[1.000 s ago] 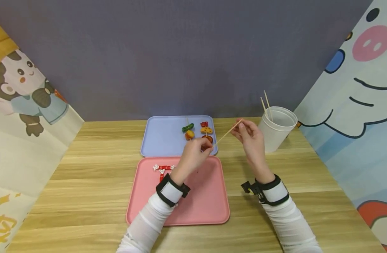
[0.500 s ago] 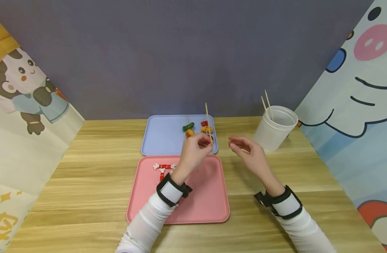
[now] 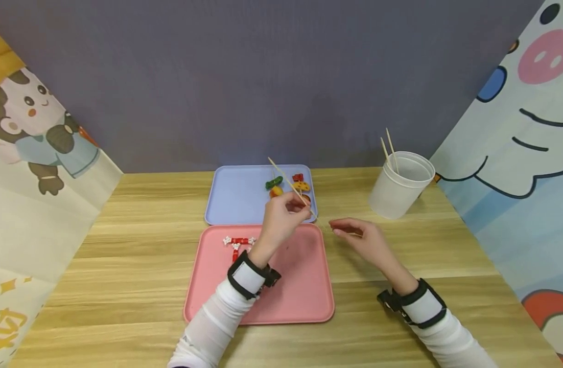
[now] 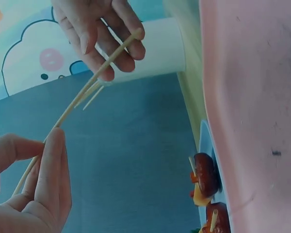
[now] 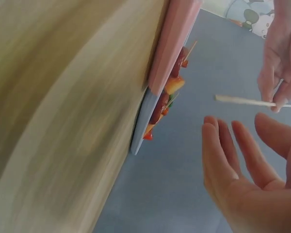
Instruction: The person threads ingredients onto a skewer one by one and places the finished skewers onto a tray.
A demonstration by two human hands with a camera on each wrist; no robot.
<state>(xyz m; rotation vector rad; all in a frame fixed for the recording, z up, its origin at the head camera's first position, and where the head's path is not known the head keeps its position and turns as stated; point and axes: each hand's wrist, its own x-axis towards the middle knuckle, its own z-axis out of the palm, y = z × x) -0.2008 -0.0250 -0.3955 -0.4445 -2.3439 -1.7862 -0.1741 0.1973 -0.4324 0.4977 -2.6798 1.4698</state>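
Note:
My left hand (image 3: 283,217) pinches a thin wooden skewer (image 4: 85,92) between thumb and fingers, over the far part of the pink tray. In the head view the stick slants, one end up at the left and the other just past the thumb. Beside it on the right, my right hand (image 3: 366,243) has loosely bent fingers with nothing between them. In the right wrist view, the skewer's blunt end (image 5: 223,98) points out just above these fingertips. On the blue tray (image 3: 233,199) lie two loaded skewers, partly covered by the left hand; one bears a green piece (image 3: 274,182), the other a spotted yellow piece (image 3: 302,186).
A pink tray (image 3: 300,301) lies in front of the blue one, with red pieces with white ends (image 3: 240,240) partly behind the left forearm. At the right stands a white tub (image 3: 394,197) holding two skewers (image 3: 392,148). A grey panel (image 3: 263,92) rises behind the table.
The right hand has let go of the skewer and moved down toward me. The skewer in my left hand has swung from pointing up right, through upright, to leaning up left.

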